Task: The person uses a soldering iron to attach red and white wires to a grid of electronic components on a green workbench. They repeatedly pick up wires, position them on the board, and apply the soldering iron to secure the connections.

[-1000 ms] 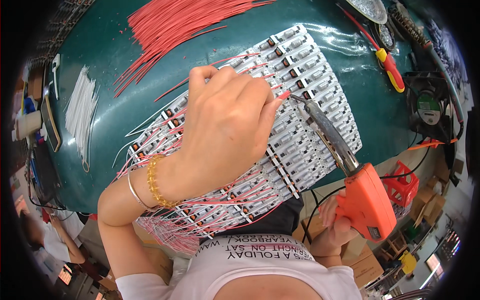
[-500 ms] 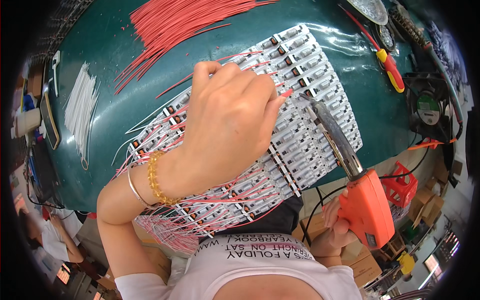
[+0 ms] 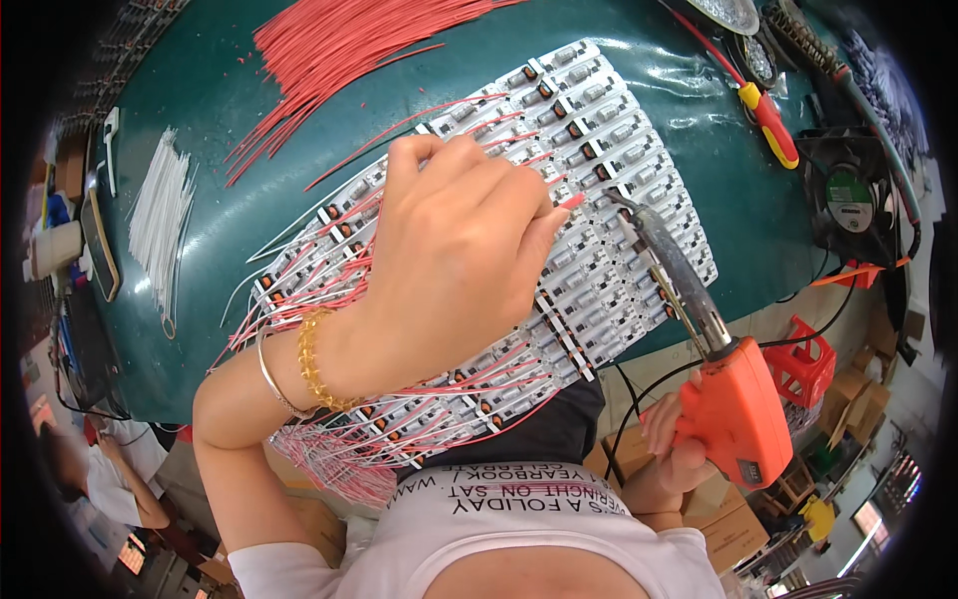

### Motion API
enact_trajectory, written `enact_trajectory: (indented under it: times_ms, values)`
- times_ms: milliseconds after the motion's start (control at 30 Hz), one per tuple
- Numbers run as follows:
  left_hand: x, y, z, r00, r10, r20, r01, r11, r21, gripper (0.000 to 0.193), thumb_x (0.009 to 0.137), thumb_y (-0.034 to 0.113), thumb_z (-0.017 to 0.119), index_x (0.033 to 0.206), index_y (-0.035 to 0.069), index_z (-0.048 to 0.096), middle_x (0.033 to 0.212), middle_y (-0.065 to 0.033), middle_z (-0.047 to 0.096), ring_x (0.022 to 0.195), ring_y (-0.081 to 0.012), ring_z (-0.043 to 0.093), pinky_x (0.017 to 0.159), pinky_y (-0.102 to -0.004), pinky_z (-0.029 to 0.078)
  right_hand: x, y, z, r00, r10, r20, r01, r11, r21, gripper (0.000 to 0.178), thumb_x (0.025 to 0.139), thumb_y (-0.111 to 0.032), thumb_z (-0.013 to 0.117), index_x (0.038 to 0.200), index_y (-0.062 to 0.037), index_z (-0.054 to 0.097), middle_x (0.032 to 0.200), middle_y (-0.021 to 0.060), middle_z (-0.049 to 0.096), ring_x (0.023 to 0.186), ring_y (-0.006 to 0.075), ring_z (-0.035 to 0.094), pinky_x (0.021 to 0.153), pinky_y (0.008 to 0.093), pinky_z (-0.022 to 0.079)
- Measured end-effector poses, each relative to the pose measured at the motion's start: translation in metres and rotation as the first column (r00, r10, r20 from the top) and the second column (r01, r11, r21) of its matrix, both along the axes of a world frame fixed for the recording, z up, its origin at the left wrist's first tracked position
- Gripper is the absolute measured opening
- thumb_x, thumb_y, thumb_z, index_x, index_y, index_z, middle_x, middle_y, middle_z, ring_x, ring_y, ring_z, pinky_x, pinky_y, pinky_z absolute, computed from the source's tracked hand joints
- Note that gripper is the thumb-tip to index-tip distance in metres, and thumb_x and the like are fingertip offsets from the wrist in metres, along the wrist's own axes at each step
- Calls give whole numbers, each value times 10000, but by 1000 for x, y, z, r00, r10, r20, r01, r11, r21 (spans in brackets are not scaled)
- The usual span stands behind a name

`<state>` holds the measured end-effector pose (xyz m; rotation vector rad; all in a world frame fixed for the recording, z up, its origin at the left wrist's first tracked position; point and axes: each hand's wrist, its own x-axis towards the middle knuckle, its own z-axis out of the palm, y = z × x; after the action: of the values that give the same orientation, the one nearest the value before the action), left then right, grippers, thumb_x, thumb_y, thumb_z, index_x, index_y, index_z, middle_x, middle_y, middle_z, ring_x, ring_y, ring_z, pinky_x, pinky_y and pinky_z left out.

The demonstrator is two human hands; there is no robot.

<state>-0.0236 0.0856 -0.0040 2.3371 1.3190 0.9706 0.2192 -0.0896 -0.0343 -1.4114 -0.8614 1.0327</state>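
My left hand (image 3: 464,245) is closed in a pinch above a panel of small white circuit boards (image 3: 639,180). A short red wire end (image 3: 572,201) sticks out from between its thumb and fingertips; the rest of the wire is hidden by the hand. My right hand (image 3: 671,454) grips an orange soldering gun (image 3: 740,414) by its handle. The gun's dark tip sits beside the red wire end, close over the boards. I cannot tell whether tip and wire touch. Red and white wires (image 3: 339,270) trail from the boards' left part, partly under my left forearm.
Loose red wires (image 3: 339,50) lie at the far left of the green table (image 3: 230,299), and a white wire bundle (image 3: 160,215) further left. To the right are a red-yellow screwdriver (image 3: 770,125), a black fan (image 3: 848,200) and a red stool (image 3: 800,364). A black cable (image 3: 639,394) runs behind the gun.
The board panel has shifted slightly up and left in view, along with the table things. The gun's tip stays near the red wire end; both hands keep their grip.
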Motion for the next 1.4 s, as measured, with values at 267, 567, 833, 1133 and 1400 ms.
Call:
enact_trajectory:
  times_ms: [267,567,833,1133,1400]
  values:
    - [3,0,-3,999,2,-32,-3,1000,-9,152,738,27,736,681,67,602,640,-14,562,639,-206,493,741,-359,350,-5,4,7,956,169,240,-167,986,-27,783,805,-624,630,1173,54,492,548,-17,467,445,98,432,457,243,372]
    - [3,2,-3,999,-4,-35,4,1000,13,169,737,39,743,672,74,592,619,-11,541,627,-201,482,732,-356,347,6,-12,7,914,212,346,-177,975,-131,729,775,-682,610,1101,-30,626,1030,77,598,883,215,596,746,340,474]
    - [3,2,-1,999,-4,-48,4,1000,10,171,740,38,742,666,72,592,606,-10,536,619,-200,481,728,-354,345,15,-14,-25,909,128,397,-185,977,109,879,808,-604,640,1238,126,407,494,-38,431,391,75,407,432,217,373]
    - [1,2,-2,999,2,-38,-1,1000,20,176,741,39,741,661,76,588,593,-9,524,614,-200,478,725,-354,347,14,-11,3,915,307,263,-302,951,-62,610,810,-576,676,1046,-17,615,881,18,568,790,158,556,737,314,450]
    - [0,0,-1,998,17,-57,-16,1000,14,190,742,39,737,656,84,574,588,-6,508,614,-202,477,718,-354,348,-1,36,22,957,51,285,-136,948,287,809,852,-561,629,1255,113,436,486,-27,424,388,88,394,432,243,374]
